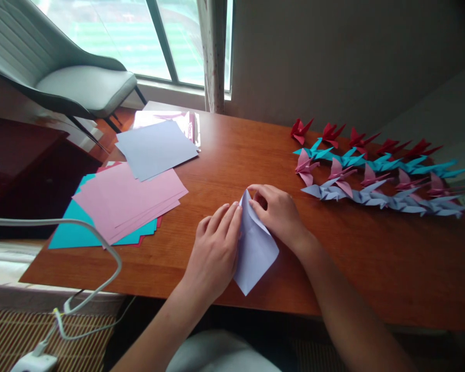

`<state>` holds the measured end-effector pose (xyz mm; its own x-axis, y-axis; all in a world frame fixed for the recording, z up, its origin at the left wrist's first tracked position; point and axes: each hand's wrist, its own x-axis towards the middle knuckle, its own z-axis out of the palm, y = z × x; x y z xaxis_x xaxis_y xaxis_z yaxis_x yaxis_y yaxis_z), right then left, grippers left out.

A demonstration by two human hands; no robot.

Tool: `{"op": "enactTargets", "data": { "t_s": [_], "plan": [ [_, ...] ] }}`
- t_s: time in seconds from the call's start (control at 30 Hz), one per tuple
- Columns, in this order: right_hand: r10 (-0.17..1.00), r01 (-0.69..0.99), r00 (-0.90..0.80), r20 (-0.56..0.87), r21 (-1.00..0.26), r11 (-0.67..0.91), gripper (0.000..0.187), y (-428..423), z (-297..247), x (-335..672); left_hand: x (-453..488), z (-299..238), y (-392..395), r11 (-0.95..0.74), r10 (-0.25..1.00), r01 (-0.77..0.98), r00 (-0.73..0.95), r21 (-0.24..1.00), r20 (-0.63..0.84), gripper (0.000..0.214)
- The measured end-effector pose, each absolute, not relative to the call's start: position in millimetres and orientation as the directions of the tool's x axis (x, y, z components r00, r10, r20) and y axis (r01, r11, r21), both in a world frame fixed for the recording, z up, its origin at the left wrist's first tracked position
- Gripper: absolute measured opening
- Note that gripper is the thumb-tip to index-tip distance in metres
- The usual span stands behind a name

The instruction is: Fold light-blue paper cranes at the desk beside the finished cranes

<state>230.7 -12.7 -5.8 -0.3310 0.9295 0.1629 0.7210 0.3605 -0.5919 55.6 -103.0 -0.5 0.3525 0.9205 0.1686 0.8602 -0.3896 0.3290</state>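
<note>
A folded sheet of pale lavender origami paper (pixel 258 256) lies near the table's front edge, one pointed corner facing me and the other facing away. Along its left edge my left hand (pixel 217 245) holds it, fingers together and tips by the upper fold; the thumb is hidden. My right hand (pixel 277 209) pinches the far corner between curled thumb and index finger. A flap on the upper right side stands slightly raised.
On the right stand rows of folded paper cranes: red (pixel 358 138), turquoise (pixel 349 159), pink (pixel 343 173) and lavender (pixel 366 196). To the left lie lavender sheets (pixel 157 150), pink sheets (pixel 127 199) and turquoise sheets (pixel 72 227). A white cable (pixel 118 263) loops over the table's left edge.
</note>
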Motion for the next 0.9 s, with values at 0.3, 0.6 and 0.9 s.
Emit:
{"op": "enactTargets", "data": {
  "t_s": [0.3, 0.6, 0.9],
  "plan": [
    [0.932, 0.767, -0.337, 0.135, -0.534, 0.355, 0.006, -15, -4, 230, 60, -2, -105, -0.422, 0.906, 0.856, 0.39, 0.298, 0.164, 0.057],
    [0.892, 0.709, -0.45, 0.04, -0.591, 0.385, 0.007, -14, 4, 239, 58, -1, -107, -0.468, 0.883, 0.842, 0.455, 0.268, 0.114, 0.062],
    [0.856, 0.692, -0.517, -0.011, -0.594, 0.411, 0.034, -17, 11, 248, 48, 5, -105, -0.509, 0.856, 0.818, 0.512, 0.269, 0.064, 0.075]
  ]
}}
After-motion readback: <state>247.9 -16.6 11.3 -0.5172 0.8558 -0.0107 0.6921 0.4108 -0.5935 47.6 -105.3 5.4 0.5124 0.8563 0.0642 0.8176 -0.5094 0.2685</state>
